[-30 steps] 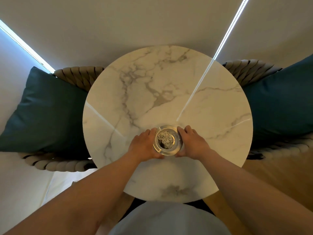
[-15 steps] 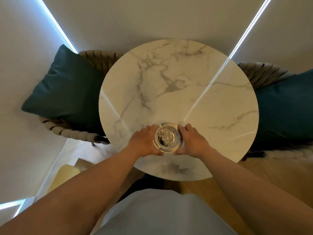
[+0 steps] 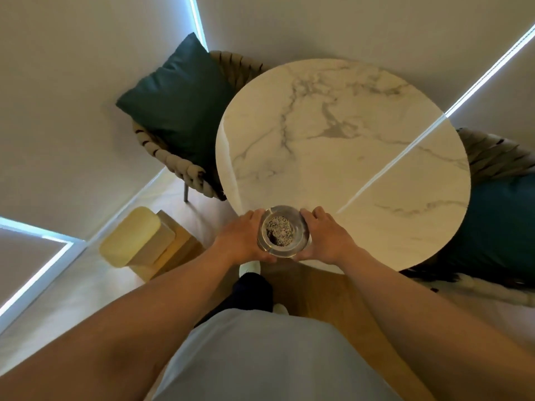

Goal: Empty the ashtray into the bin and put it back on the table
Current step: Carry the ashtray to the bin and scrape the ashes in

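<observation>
A round clear glass ashtray (image 3: 282, 231) with speckled grey ash in its bowl is held between both hands at the near left edge of the round white marble table (image 3: 347, 157). My left hand (image 3: 246, 238) grips its left side and my right hand (image 3: 325, 237) grips its right side. The ashtray overlaps the table's rim; whether it touches the top I cannot tell. No bin is recognisable with certainty.
A woven chair with a dark green cushion (image 3: 179, 102) stands left of the table, and another with a teal cushion (image 3: 498, 227) on the right. A yellow-topped wooden box (image 3: 142, 241) sits on the floor at the left. My feet and pale shirt are below.
Both hands have carried the ashtray from the table's near middle toward its near left edge. My view has turned left, bringing the floor and the yellow-topped box into sight.
</observation>
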